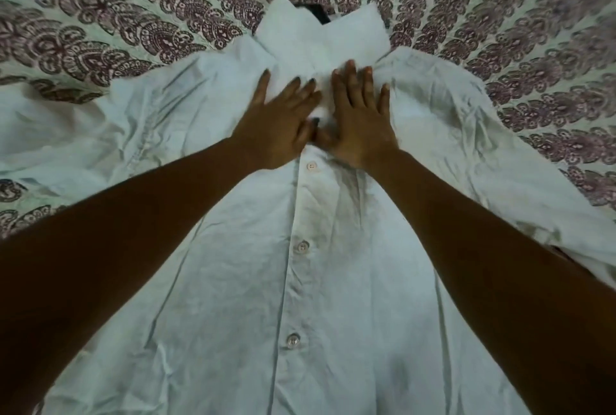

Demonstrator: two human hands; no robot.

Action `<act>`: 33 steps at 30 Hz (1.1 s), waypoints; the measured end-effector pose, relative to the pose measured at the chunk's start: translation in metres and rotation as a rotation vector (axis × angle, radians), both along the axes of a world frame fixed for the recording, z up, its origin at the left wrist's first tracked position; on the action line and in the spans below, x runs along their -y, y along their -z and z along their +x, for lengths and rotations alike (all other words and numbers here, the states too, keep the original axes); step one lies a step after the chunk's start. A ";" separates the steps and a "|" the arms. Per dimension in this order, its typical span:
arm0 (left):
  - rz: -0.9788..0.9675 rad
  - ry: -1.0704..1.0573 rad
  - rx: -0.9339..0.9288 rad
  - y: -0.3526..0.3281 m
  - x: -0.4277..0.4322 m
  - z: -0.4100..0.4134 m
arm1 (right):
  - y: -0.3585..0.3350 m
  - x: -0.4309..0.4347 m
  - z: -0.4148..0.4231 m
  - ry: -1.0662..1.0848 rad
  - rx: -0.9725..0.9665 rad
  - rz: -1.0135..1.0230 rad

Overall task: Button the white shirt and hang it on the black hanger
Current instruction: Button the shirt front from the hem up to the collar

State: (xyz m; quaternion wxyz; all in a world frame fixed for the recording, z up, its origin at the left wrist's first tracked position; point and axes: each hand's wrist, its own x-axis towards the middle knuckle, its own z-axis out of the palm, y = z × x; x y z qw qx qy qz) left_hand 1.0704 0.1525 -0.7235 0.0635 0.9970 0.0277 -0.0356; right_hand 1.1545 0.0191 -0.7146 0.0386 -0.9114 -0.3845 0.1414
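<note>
On the patterned bedsheet of pale green cloth with maroon scalloped motifs (100,31), the white long-sleeved cotton shirt (333,281) lies front side up, collar (320,37) away from the person; the lower part of the shirt runs out of view at the near edge. The sleeves spread outward to the left and right; bare bedsheet remains beyond the collar and along both far corners, with a narrower strip at the left edge beside the left sleeve.

Count: one shirt; three round pale buttons on the closed placket, the upper button (311,166) just below the hands, the middle button (302,245) and the lower button (293,340) nearer the person; one small black object (315,11) showing at the collar opening, too little of it visible to identify; two hands.

The left hand (283,121) and right hand (361,117) lie flat on the upper chest just below the collar, fingers straight and spread, pressing the cloth; the thumbs meet at the placket; neither hand grips anything.
</note>
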 end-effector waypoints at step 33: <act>-0.626 0.024 0.242 -0.285 0.288 -0.130 | -0.276 0.319 -0.191 0.406 0.063 0.520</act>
